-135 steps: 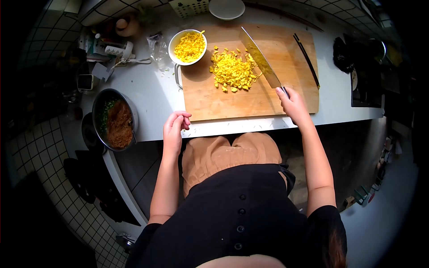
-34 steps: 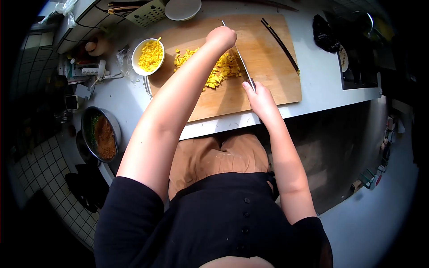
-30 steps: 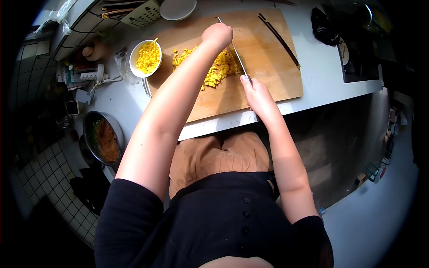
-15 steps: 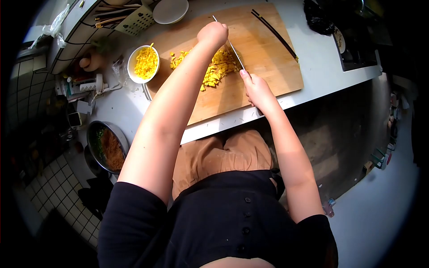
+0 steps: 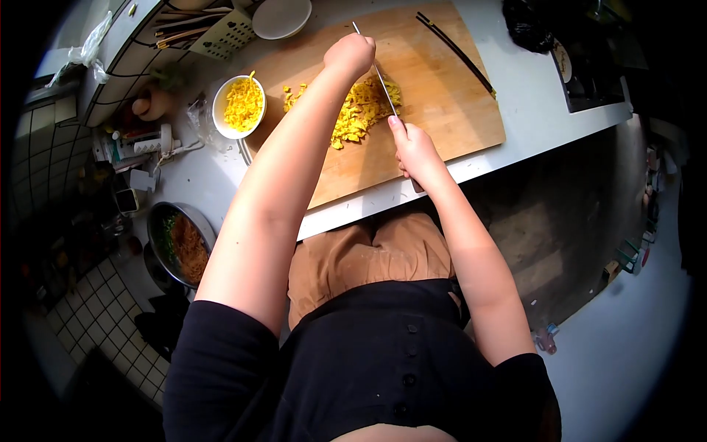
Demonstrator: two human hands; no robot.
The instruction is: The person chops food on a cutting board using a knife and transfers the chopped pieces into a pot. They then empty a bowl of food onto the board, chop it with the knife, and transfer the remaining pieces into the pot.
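A kitchen knife [image 5: 384, 88] stands edge-down over chopped yellow egg [image 5: 359, 116] on a wooden cutting board [image 5: 442, 110]. My right hand [image 5: 421, 153] is wrapped round its handle near the board's front edge, the thumb lying along the top. At the far end my left hand [image 5: 350, 54] is closed at the blade near its tip; most of its fingers are hidden from me. My left forearm covers part of the egg pile. Left of the pile, a white bowl [image 5: 219, 110] holds more chopped yellow egg.
Dark chopsticks [image 5: 456, 55] lie on the board's right side. A white plate [image 5: 282, 16] and a perforated utensil holder [image 5: 221, 37] stand at the back. Left, a metal pot [image 5: 208, 225] holds brown and green food. A black bag [image 5: 526, 26] lies back right.
The knife's handle end has swung slightly left with my right hand, over the egg. My left hand stays almost where it was at the tip. The whole view has shifted a little.
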